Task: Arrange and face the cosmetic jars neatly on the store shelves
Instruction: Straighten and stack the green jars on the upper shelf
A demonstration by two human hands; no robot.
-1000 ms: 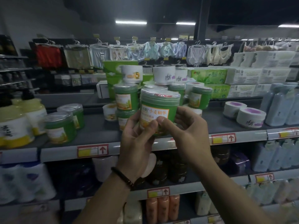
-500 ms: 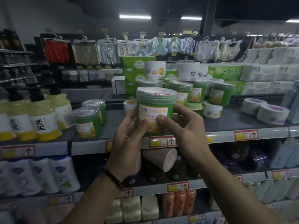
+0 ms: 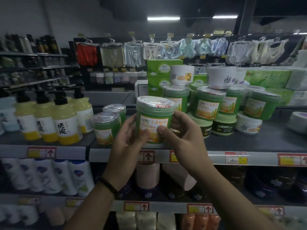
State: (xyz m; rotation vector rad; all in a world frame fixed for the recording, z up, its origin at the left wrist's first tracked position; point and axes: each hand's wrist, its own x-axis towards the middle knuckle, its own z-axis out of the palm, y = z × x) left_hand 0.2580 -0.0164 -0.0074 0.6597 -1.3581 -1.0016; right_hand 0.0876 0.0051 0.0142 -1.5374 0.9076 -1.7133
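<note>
Head view, store aisle. Tall green plastic jar (image 3: 153, 120) with a clear-wrapped lid and an orange-and-white label, upright, label toward the camera, at the near edge of the grey top shelf (image 3: 249, 140). Cannot tell whether its base touches the shelf.

Left hand (image 3: 127, 143) grips the jar's left side, thumb on the lower label; dark beaded wristband (image 3: 108, 186) on that wrist. Right hand (image 3: 184, 140) grips the right side, thumb on the label front, fingers curled round behind. Both hands are clamped on the one jar, thumbs close together.

Just left of it, two more green jars (image 3: 106, 128), one behind the other. Right and farther back, a cluster of matching green jars (image 3: 207, 103), some standing on low dark-labelled tubs (image 3: 223, 127), with white tubs (image 3: 181, 75) on top.

Far left on the shelf, yellow pump bottles (image 3: 64, 123) with black heads. Red-and-yellow price tags (image 3: 41, 152) along the shelf lip. Blurred white bottles (image 3: 49, 175) on the shelf below.
</note>
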